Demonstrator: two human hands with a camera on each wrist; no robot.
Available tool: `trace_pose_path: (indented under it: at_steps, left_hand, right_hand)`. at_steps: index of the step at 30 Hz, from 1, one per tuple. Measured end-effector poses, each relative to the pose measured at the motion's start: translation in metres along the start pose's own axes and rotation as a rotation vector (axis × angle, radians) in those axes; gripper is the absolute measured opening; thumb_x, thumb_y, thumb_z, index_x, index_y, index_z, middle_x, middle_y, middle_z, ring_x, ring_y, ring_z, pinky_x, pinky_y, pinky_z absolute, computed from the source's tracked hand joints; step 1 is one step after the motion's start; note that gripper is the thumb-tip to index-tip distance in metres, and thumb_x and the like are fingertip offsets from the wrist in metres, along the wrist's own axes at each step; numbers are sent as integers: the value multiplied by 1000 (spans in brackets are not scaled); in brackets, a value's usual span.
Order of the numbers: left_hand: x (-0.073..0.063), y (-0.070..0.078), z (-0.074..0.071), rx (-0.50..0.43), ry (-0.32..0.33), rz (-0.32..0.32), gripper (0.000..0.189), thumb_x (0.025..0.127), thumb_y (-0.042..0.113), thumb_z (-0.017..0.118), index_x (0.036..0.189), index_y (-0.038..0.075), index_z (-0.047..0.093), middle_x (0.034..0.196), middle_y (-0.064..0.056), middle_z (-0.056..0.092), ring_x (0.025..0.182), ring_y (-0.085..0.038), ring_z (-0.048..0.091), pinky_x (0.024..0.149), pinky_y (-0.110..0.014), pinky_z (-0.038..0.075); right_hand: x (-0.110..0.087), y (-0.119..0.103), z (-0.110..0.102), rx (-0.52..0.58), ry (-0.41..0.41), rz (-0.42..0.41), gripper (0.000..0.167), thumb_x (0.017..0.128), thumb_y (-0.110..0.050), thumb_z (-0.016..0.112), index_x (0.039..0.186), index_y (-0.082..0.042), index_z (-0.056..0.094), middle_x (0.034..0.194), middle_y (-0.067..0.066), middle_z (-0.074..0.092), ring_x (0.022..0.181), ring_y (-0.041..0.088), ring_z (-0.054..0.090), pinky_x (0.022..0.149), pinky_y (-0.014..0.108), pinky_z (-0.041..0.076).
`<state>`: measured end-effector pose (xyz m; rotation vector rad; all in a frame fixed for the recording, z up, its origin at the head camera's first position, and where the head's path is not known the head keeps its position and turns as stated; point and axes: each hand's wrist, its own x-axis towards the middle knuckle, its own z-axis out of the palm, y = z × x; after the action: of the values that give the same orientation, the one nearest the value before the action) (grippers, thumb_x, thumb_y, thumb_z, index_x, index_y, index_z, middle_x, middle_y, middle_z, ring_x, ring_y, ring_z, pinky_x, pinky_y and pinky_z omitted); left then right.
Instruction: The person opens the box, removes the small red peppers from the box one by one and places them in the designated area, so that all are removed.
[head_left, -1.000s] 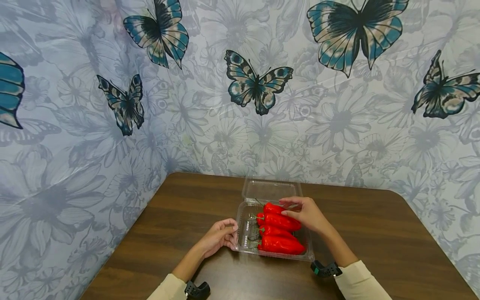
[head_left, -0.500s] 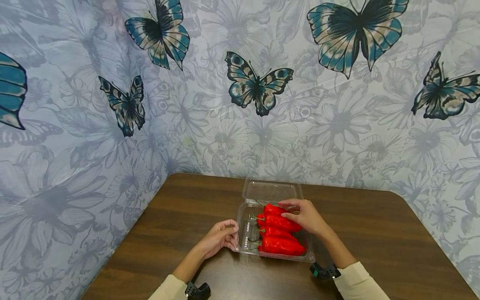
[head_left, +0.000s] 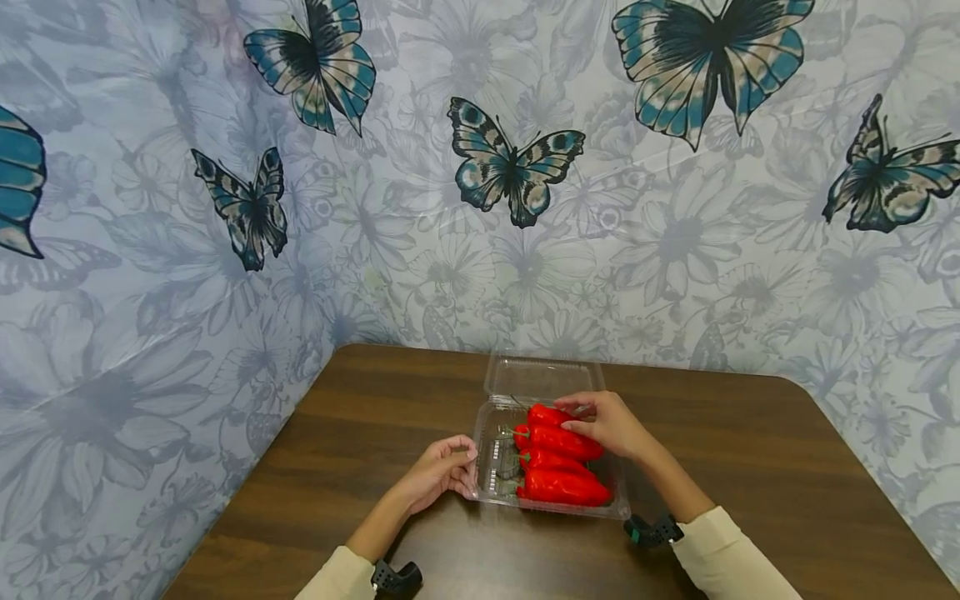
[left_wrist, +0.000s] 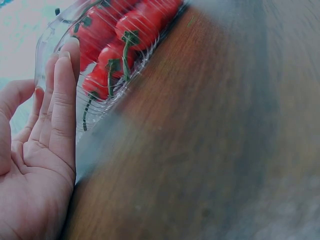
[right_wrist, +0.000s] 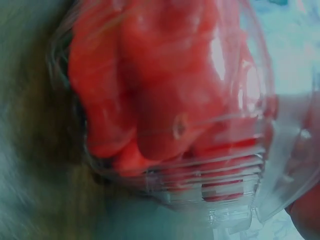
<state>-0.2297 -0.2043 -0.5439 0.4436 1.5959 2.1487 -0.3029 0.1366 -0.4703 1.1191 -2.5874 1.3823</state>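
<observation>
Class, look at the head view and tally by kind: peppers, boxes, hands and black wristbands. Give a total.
Peppers: at least 4, some may be hidden
Box: 1
Hands: 2, left hand and right hand
Black wristbands: 2
Total: at least 9

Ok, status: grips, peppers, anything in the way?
Left grip against left edge of clear container. Right grip at farthest red pepper. Peppers inside; lid open, out of the way.

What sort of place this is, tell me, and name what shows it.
Likely an indoor corner, perhaps set up for recording: butterfly-print wall covering on two sides, a wood-grain table before it, and a black band on each wrist.
</observation>
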Motion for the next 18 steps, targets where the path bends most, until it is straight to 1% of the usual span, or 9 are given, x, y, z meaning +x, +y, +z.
trace_pose_path:
  at_steps: [3, 7, 11, 18]
  left_hand:
    - [0, 1, -1, 0, -7, 1, 7, 106, 7, 48, 109, 3, 54, 76, -2, 68, 63, -13, 69, 62, -29, 61]
    - [0, 1, -1, 2, -7, -6, 8, 106, 7, 48, 109, 1, 54, 76, -2, 68, 64, -13, 70, 62, -29, 61]
    - [0, 1, -1, 9, 2, -6, 8, 106, 6, 48, 109, 3, 54, 76, -2, 68, 63, -13, 70, 62, -29, 61]
    - [1, 1, 0, 12, 3, -9, 7, 106, 6, 48, 106, 7, 55, 76, -2, 68, 63, -13, 70, 62, -29, 61]
  right_hand:
    - [5, -1, -2, -25, -29, -10, 33, 88, -6, 78, 119, 3, 71, 115, 13, 73, 100, 30, 70, 86, 48, 59]
    - [9, 0, -1, -56, -49, -1, 33, 88, -4, 78, 119, 2, 71, 115, 12, 73, 99, 28, 70, 85, 43, 60]
    - [11, 0, 0, -61, -41, -6, 33, 86, 0, 79, 118, 2, 72, 114, 13, 74, 97, 26, 70, 82, 39, 61]
    - [13, 1, 2, -74, -25, -26, 36, 82, 5, 80, 117, 0, 72, 111, 14, 74, 93, 26, 69, 78, 38, 62]
